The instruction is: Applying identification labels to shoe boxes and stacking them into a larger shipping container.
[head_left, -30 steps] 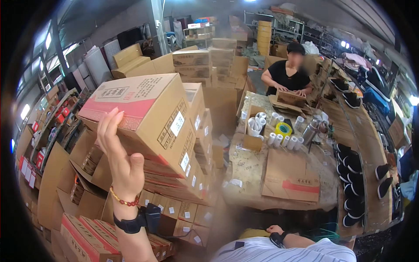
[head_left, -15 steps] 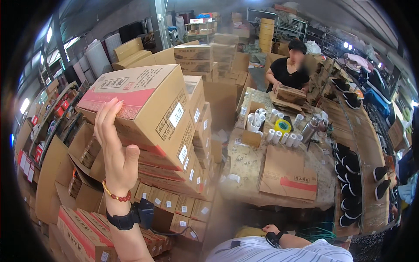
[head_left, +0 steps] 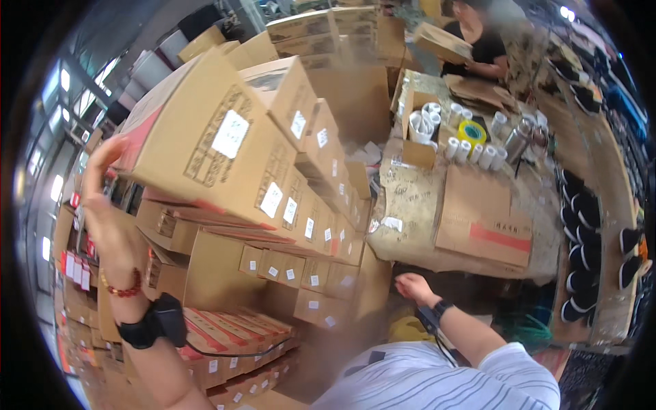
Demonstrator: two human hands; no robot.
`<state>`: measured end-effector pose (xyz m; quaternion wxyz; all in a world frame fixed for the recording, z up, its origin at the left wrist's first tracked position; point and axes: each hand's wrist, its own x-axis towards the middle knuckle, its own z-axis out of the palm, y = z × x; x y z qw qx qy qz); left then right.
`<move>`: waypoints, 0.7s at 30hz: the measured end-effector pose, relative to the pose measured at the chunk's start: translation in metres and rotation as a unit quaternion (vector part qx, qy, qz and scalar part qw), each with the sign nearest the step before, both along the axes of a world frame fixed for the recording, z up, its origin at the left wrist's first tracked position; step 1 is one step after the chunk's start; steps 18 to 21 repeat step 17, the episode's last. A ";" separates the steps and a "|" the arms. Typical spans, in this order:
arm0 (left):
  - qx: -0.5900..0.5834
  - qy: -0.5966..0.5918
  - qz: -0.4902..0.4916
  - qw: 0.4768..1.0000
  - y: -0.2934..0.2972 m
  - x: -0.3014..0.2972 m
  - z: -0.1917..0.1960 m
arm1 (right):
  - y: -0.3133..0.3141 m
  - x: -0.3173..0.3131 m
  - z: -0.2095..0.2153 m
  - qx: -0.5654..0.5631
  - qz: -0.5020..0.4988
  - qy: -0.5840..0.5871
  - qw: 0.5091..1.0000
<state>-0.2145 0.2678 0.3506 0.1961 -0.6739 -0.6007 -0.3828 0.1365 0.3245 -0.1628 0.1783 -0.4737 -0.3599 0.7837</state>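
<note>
A tall stack of brown cartons rises on my left, and its top carton (head_left: 184, 123) has a red band and a white label (head_left: 230, 134). My left hand (head_left: 109, 205) lies against the red-banded left side of that carton, fingers stretched out and not wrapped around it. A beaded bracelet and a black wrist device are on that arm. My right hand (head_left: 414, 287) hangs before the near edge of the worktable (head_left: 403, 242), its fingers curled and nothing showing in them. A flat carton (head_left: 478, 212) with a red stripe lies on the table.
White rolls (head_left: 471, 150), a yellow tape roll (head_left: 472, 132) and a metal flask (head_left: 519, 133) stand on the table. Behind it a person holds a carton (head_left: 444, 44). Black shoes (head_left: 581, 253) line a rack at right; red-striped cartons (head_left: 236, 331) lie low at left.
My view has tilted down and nearer the stack. My left hand has shifted to the left along the top carton. My right hand has risen forward from my lap. The other person's carton is raised.
</note>
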 end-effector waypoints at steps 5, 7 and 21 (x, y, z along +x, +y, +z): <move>0.006 -0.099 0.088 0.991 0.020 -0.048 0.058 | 0.027 -0.111 0.070 -0.036 -0.059 0.185 0.980; -0.011 -0.121 0.113 0.986 0.041 -0.068 0.057 | 0.041 -0.138 0.071 -0.069 -0.092 0.230 0.966; -0.389 -0.460 0.022 0.798 -0.040 -0.110 0.037 | 0.047 -0.226 0.104 0.015 -0.134 0.160 0.978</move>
